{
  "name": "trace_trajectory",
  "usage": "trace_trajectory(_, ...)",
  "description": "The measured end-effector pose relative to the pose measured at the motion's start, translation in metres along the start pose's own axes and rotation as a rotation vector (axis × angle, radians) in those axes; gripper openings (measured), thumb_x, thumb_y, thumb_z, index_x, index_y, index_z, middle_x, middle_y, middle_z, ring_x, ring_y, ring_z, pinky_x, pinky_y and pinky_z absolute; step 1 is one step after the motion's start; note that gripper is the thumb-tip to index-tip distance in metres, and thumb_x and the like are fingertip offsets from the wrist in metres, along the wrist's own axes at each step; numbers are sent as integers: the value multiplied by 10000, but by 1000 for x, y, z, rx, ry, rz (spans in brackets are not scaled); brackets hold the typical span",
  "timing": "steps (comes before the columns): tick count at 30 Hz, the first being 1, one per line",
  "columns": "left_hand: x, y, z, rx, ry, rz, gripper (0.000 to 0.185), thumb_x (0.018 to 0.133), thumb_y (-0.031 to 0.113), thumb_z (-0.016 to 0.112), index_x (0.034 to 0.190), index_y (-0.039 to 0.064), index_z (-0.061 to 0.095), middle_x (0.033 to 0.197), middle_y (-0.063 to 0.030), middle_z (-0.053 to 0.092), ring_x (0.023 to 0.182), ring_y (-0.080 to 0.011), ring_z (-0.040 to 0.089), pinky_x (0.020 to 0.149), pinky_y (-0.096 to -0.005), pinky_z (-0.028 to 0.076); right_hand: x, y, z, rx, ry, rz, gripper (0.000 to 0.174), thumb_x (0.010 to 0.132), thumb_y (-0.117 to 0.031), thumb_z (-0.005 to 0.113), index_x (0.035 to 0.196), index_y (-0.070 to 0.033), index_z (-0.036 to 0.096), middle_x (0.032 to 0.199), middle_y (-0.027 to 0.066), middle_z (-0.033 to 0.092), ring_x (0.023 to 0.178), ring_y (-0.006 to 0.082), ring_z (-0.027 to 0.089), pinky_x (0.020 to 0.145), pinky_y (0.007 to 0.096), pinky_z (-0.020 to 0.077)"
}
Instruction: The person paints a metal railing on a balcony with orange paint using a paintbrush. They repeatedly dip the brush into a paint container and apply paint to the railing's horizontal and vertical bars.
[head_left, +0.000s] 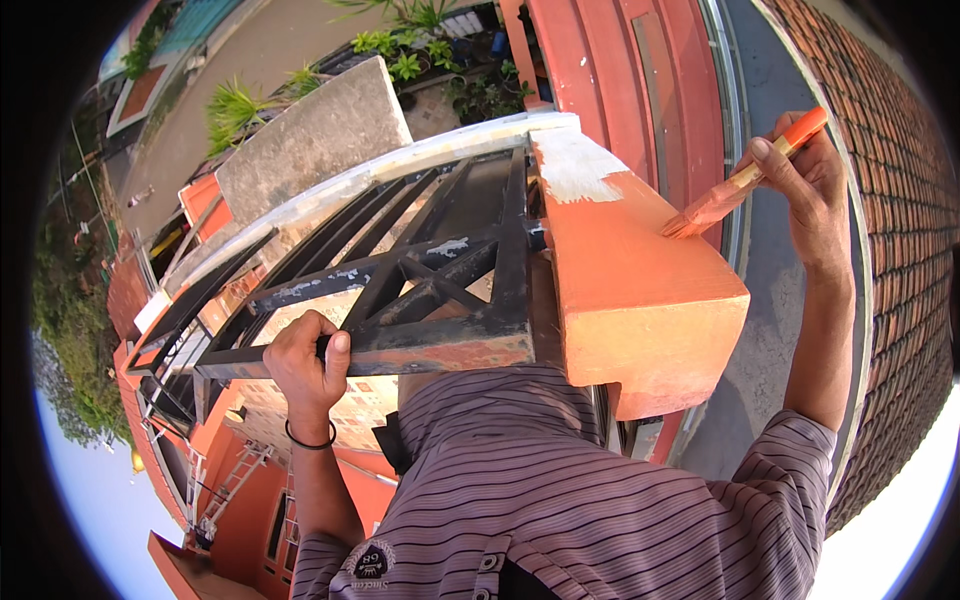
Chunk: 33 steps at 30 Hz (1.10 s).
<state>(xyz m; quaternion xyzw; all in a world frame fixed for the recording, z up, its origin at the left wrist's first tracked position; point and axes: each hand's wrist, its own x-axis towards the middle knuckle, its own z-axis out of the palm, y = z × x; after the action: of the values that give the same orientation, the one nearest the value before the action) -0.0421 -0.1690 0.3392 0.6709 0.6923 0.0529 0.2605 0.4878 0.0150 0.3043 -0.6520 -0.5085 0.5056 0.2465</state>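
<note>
My right hand grips a paintbrush by its orange-tipped wooden handle. The brush's paint-coated bristles touch the side edge of a masonry pillar. Orange paint covers most of that pillar's top, while a white patch with a ragged border shows at its far end. With my left hand I hold the black metal railing, fingers wrapped over its near bar and thumb along it. The railing's paint is chipped and worn in places, and it stands just left of the pillar.
A red corrugated surface and a grey concrete ledge lie beyond the pillar on the right, with a tiled roof farther out. Below the railing is a tiled floor. A ladder leans at lower left; potted plants stand far below.
</note>
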Motion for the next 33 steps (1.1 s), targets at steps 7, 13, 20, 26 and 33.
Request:
trace_trajectory(7, 1, 0, -1, 4, -9, 12, 607, 1064, 574, 612, 761, 48, 608, 643, -107, 564, 590, -328, 602, 565, -408, 432, 72, 96, 72, -130, 78, -4, 450, 1043, -365, 785, 1164, 31, 609, 900, 125, 703, 841, 210, 732, 871, 388, 598)
trace_trajectory(13, 0, 0, -1, -1, -4, 10, 572, 1048, 540, 637, 764, 44, 613, 659, -111, 575, 592, -328, 601, 567, -408, 433, 54, 135, 73, -162, -14, 187, 382, 1037, -311, 768, 1121, 16, 590, 924, 122, 699, 839, 191, 705, 807, 373, 580)
trace_trajectory(20, 0, 0, 0, 8, 17, 13, 597, 1049, 562, 631, 755, 44, 603, 656, -110, 563, 578, -315, 575, 560, -412, 410, -6, 25, 2, 63, 34, 42, 232, 1053, -139, 703, 1201, -14, 574, 1003, 120, 712, 974, 244, 760, 969, 422, 618)
trace_trajectory(26, 0, 0, 1, 27, 20, 25, 590, 1043, 558, 641, 748, 49, 608, 656, -109, 567, 582, -323, 586, 556, -422, 413, -4, 0, -11, 355, 49, -53, 211, 1098, -85, 617, 1298, -17, 614, 1271, 121, 677, 1274, 286, 719, 1080, 450, 585)
trace_trajectory(33, 0, 1, 0, 11, 2, -7, 595, 1052, 564, 624, 756, 48, 613, 661, -106, 579, 592, -320, 598, 569, -410, 430, 28, 47, 15, 24, -88, -41, 255, 1086, -251, 749, 1228, -39, 758, 1106, 24, 726, 1153, 171, 720, 965, 350, 552)
